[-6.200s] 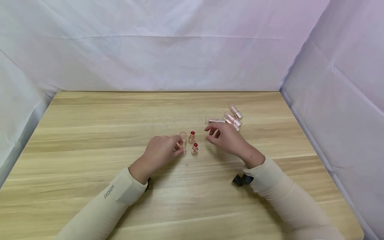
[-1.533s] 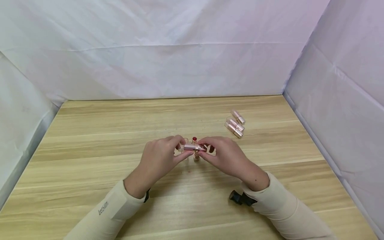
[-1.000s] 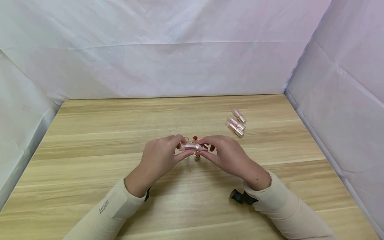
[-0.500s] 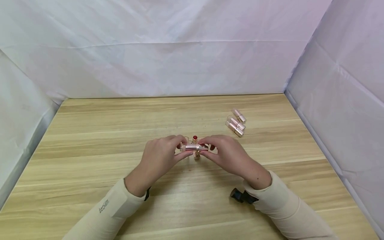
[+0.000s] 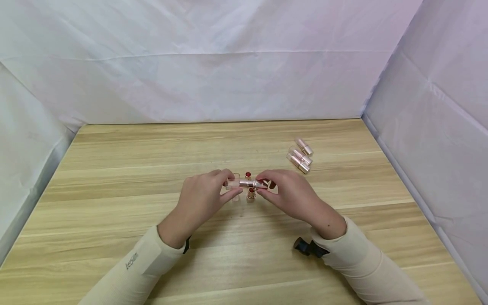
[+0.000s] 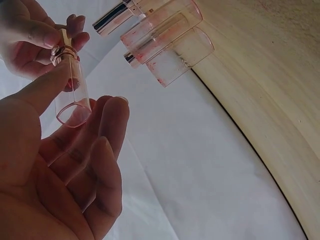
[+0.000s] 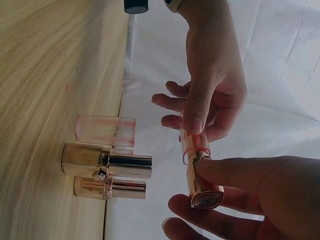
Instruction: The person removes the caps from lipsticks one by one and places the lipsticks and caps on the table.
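Note:
Between both hands a lipstick lies level above the table. My left hand (image 5: 202, 195) pinches its clear cap (image 5: 232, 184) between thumb and fingers. My right hand (image 5: 293, 192) grips the shiny rose-gold lipstick base (image 7: 202, 192). The cap is drawn partly off, with the metallic inner tube (image 5: 245, 183) showing between the hands. Below and behind it, two uncapped lipsticks stand upright: one (image 5: 248, 174) farther back and another (image 5: 250, 195) nearer, both with red tips. Two clear caps stand left of them, one (image 6: 162, 30) beside the other (image 6: 187, 57), partly hidden by my left hand in the head view.
Several capped lipsticks (image 5: 299, 156) lie in a loose group at the back right of the wooden table (image 5: 152, 148). A black wrist device (image 5: 306, 247) sits at the right sleeve. White cloth (image 5: 228, 84) hangs behind and at the sides.
Since the earliest frame, my right hand has brought one capped lipstick from the group to the middle. Within the last half second, its cap has slid left along the tube.

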{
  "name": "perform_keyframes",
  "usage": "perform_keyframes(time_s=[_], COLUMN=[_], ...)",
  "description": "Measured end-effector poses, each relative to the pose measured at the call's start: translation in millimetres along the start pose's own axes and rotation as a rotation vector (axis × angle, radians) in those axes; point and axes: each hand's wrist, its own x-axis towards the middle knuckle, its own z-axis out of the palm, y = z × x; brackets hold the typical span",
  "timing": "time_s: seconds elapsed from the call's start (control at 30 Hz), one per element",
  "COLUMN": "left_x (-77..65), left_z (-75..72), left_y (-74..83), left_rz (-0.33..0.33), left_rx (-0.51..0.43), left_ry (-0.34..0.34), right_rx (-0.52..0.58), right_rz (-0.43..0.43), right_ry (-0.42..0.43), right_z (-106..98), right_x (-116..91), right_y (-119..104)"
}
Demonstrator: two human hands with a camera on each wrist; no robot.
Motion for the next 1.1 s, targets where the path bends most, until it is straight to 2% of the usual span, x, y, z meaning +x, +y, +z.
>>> perform_keyframes(time_s=[0.23,0.73,1.1], left_x=[0.5,0.8,1.2], left_z=[0.6,2.3,3.1], left_y=[0.7,0.9,0.9], left_rz=[-0.013,-0.043,-0.045], left_rx=[0.001,-0.021,-0.017], left_ry=[-0.019,-0.059,-0.053], right_rx=[0.001,-0.058,-0.039], right_rz=[-0.012,0.025,0.05], right_ry=[-0.005,-0.078,-0.158], right_z=[2.3,1.4,2.6], right_x=[0.4,-0.8,1.4], right_y=[1.3,3.2,7.7])
